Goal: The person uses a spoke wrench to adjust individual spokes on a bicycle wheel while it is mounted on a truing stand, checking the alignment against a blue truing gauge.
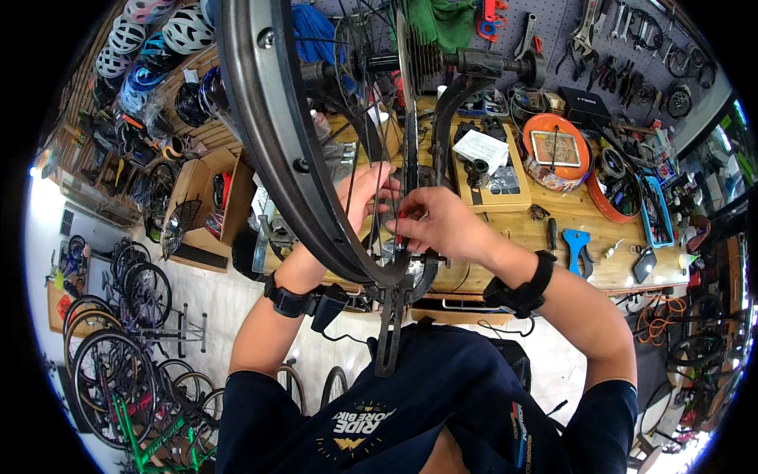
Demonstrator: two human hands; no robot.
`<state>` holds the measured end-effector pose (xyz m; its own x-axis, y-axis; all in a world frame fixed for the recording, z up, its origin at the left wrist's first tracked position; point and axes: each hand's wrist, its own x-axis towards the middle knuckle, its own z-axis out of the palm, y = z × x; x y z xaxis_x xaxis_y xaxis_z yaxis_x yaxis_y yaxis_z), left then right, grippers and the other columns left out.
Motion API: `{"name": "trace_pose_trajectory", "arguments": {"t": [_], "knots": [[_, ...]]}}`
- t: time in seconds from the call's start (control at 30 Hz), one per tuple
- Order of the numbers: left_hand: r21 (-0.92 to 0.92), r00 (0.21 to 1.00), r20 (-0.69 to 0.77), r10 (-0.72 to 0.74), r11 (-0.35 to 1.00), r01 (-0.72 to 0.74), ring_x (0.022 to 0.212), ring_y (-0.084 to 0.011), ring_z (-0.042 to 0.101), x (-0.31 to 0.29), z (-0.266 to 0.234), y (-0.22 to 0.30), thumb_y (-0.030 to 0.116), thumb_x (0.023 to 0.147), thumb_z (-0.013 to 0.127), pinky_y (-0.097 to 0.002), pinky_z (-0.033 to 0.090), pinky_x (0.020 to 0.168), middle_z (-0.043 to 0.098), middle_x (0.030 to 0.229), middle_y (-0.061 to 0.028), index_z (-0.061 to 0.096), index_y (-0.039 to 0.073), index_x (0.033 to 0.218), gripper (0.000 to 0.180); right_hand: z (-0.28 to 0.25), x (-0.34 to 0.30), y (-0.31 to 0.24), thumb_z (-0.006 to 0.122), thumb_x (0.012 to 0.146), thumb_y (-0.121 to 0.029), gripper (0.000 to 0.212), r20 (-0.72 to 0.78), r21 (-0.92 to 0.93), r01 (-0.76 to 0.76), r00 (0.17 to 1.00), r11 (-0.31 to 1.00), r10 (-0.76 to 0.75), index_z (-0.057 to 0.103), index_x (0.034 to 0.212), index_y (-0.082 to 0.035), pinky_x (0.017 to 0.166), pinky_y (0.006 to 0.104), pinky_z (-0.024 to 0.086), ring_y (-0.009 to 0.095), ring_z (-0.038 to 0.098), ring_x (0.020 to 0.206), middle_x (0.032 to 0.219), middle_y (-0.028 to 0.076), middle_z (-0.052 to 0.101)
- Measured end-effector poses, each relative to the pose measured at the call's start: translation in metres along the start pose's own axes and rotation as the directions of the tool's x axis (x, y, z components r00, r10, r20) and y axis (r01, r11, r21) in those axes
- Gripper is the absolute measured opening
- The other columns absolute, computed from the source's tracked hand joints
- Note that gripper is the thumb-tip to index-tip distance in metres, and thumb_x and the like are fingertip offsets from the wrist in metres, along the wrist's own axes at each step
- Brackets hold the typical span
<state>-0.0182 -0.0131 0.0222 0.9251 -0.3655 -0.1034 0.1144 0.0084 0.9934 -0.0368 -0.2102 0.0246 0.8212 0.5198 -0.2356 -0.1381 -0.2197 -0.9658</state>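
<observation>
A bicycle wheel with a dark rim stands upright in a black truing stand, close in front of me. Its thin spokes run up to the hub, and a cassette sits beside them. My left hand reaches behind the rim with its fingers bent among the spokes, seemingly pinching one. From the other side, my right hand is closed at the lower spokes near the rim. Something small and red shows at its fingertips, too little of it to name. The two hands' fingertips nearly meet.
The wooden workbench carries a yellow box, an orange round tray, a blue-handled tool and a screwdriver. Hand tools hang on the pegboard. A cardboard box stands left; bicycles line the lower left.
</observation>
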Motion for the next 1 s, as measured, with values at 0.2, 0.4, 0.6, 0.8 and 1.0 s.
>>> {"name": "trace_pose_trajectory", "arguments": {"t": [0.2,0.4,0.6,0.8,1.0], "knots": [[0.037,1.000,0.000,-0.009,0.999,0.008,0.106,-0.0145,0.055,-0.002,0.000,0.005,0.057,0.095,0.051,-0.0291,0.041,0.092,0.061,0.113,-0.0050,0.053,0.003,0.129,0.063,-0.001,0.009,0.014,0.068,0.093,-0.018,0.025,0.140,0.306,-0.011,0.990,0.952,-0.034,0.060,0.104,0.003,0.060,0.0240,0.054,0.011,0.063,0.067,0.085,0.006,0.064],[0.085,1.000,0.014,0.028,0.996,-0.029,0.104,-0.0142,0.055,0.001,-0.002,0.004,0.051,0.096,0.053,-0.0299,0.042,0.093,0.060,0.111,-0.0049,0.054,0.002,0.128,0.059,0.020,0.018,0.010,0.075,0.086,-0.018,0.028,-0.188,-0.608,0.229,0.889,0.761,-0.418,0.062,0.074,0.004,0.056,0.0314,0.054,0.013,0.067,0.061,0.065,0.011,0.064],[-0.086,0.999,0.001,-0.042,0.995,0.042,0.102,-0.0150,0.058,-0.004,0.009,0.008,0.043,0.097,0.054,-0.0310,0.045,0.092,0.060,0.112,-0.0062,0.051,0.000,0.129,0.054,0.003,0.004,0.002,0.063,0.089,0.002,0.006,-0.277,-0.025,0.269,0.923,0.963,-0.266,0.059,0.089,0.008,0.056,0.0281,0.055,0.015,0.068,0.062,0.072,0.013,0.066],[-0.086,0.999,0.022,-0.043,0.995,0.045,0.099,-0.0166,0.063,-0.002,0.009,0.007,0.043,0.097,0.056,-0.0314,0.050,0.088,0.063,0.110,-0.0097,0.051,-0.001,0.126,0.052,-0.031,-0.020,0.001,0.062,0.093,-0.004,0.011,-0.209,0.106,0.272,0.946,0.957,-0.246,0.064,0.098,0.006,0.064,0.0264,0.057,0.014,0.069,0.074,0.086,0.010,0.069],[0.003,0.997,0.044,0.069,0.998,-0.069,0.102,-0.0169,0.063,0.007,-0.001,-0.013,0.031,0.100,0.053,-0.0315,0.049,0.092,0.062,0.112,-0.0111,0.052,-0.003,0.126,0.044,-0.004,-0.026,-0.010,0.053,0.097,0.000,0.016,0.022,0.338,0.238,0.965,0.911,-0.260,0.061,0.110,0.005,0.069,0.0264,0.056,0.014,0.067,0.075,0.090,0.009,0.067]]}}
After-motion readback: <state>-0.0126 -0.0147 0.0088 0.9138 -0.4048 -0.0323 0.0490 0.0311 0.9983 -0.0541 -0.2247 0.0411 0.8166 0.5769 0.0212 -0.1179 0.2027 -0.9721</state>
